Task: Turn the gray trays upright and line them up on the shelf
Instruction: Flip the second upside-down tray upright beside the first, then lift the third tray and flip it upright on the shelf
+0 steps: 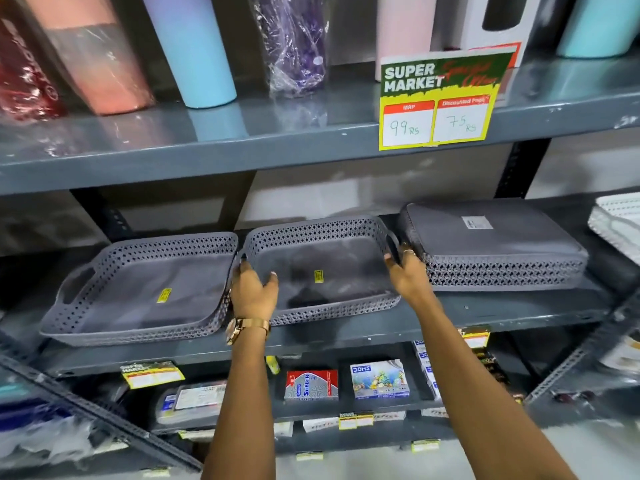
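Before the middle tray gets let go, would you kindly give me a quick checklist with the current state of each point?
1. Middle tray upright: ok.
2. Left hand and right hand gripping its two ends: ok.
3. Left tray upright beside it: ok.
4. Trays in a straight row: not ok, the middle one sits further back.
5. Right tray stack upright: not ok, upside down.
6. Middle tray flat on the shelf: cannot tell.

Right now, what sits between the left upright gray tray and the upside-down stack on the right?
In the head view, the middle gray tray, upright, held at its ends by the left hand and right hand.
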Demonstrator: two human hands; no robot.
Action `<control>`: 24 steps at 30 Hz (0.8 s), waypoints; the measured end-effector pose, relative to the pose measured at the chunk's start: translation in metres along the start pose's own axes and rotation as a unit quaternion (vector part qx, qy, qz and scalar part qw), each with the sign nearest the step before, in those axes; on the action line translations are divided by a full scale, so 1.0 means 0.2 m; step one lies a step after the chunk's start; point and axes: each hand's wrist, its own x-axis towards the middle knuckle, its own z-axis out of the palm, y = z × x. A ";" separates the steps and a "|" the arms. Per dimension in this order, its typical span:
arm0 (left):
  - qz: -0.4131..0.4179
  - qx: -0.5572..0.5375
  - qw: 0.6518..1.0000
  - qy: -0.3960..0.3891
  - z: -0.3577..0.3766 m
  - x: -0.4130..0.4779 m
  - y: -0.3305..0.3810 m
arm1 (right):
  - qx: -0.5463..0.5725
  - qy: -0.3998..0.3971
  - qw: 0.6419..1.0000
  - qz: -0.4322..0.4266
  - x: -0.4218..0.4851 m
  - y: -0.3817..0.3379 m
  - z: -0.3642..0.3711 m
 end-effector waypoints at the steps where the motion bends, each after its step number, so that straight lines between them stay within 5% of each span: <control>1: 0.009 0.011 1.000 -0.003 0.02 0.00 0.01 | 0.002 0.009 1.000 -0.015 -0.02 0.00 -0.02; 12: 0.150 -0.081 0.977 -0.125 0.40 -0.19 0.47 | 0.090 0.127 0.984 -0.088 0.05 0.11 -0.52; 17: 0.171 -0.097 0.972 -0.132 0.70 -0.24 0.79 | 0.038 0.129 0.990 -0.037 0.27 0.25 -0.83; 24: 0.093 -0.010 0.978 -0.184 1.16 -0.14 1.07 | -0.057 0.091 0.992 0.068 0.62 0.48 -1.19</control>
